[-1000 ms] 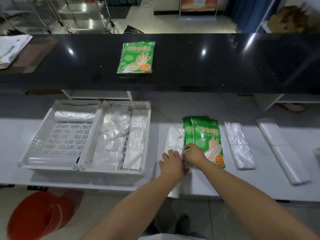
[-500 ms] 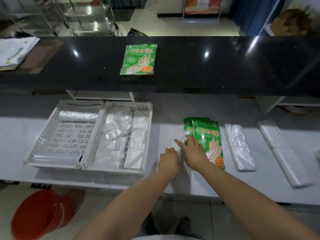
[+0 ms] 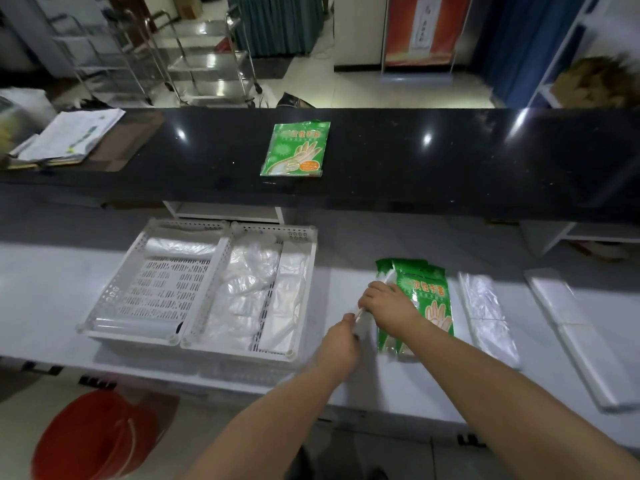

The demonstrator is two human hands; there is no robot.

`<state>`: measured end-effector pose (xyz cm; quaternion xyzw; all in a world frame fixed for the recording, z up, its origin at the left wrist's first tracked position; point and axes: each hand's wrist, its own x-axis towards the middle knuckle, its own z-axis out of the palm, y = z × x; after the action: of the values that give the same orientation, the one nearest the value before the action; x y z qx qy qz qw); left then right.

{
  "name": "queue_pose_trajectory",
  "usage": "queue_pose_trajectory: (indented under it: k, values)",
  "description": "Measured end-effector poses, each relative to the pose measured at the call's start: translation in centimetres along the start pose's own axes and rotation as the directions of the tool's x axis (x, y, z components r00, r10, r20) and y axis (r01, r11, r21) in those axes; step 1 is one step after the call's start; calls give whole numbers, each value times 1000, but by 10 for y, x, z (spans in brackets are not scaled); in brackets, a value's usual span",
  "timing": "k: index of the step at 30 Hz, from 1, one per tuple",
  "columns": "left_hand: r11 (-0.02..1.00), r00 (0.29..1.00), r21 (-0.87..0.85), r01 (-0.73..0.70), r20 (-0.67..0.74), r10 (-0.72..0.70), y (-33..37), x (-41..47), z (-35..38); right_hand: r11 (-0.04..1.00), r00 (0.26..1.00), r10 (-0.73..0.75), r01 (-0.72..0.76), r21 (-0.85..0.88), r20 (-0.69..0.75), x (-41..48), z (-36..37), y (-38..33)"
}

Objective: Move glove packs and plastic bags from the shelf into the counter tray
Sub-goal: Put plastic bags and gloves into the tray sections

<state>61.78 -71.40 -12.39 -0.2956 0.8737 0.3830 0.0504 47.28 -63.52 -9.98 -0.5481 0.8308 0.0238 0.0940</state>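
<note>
Both hands hold a thin white plastic bag pack on edge above the white shelf. My left hand grips its near end. My right hand grips it farther along. To their left stands the white perforated two-compartment tray, with clear bags in both compartments. Green glove packs lie just right of my right hand. Another green glove pack lies on the black counter above.
Right of the glove packs lie a clear bag pack and a long white bag pack. Papers sit on the counter's left end. A red bucket stands on the floor below the shelf.
The white bag pack lay flat under both hands. Now both hands have gathered it and raised it on edge, beside the green glove packs.
</note>
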Motion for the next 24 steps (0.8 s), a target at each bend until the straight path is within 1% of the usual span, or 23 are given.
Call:
queue_pose_trajectory:
  k: [2, 4, 7, 10, 12, 17, 21, 24]
  values:
    - [997, 999, -65, 31, -14, -32, 6, 3, -11, 1000, 1000, -9, 9, 12, -10, 5, -6, 3]
    - [991, 997, -127, 49, -49, -56, 12, 6, -25, 1000, 996, 14, -12, 26, -85, 12, -12, 5]
    - [958, 990, -280, 68, -99, -99, 17, 9, -55, 986, 966, 160, -149, 70, -201, 19, -31, 3]
    - [904, 976, -414, 104, -131, -172, 13, 16, -94, 957, 936, 273, -241, 160, -222, 27, -49, -7]
    - [865, 960, -483, 137, -149, -236, 1, 22, -119, 952, 937, 279, -240, 190, -212, 35, -56, -17]
    - [805, 926, -554, 211, -152, -347, -40, 33, -169, 956, 963, 226, -191, 221, -146, 60, -55, -47]
    - [729, 918, -619, 292, -33, -396, -74, 48, -176, 948, 964, 248, -220, 231, -100, 78, -44, -68]
    - [716, 920, -615, 329, 39, -390, -91, 60, -172, 939, 960, 275, -254, 230, -60, 88, -33, -81]
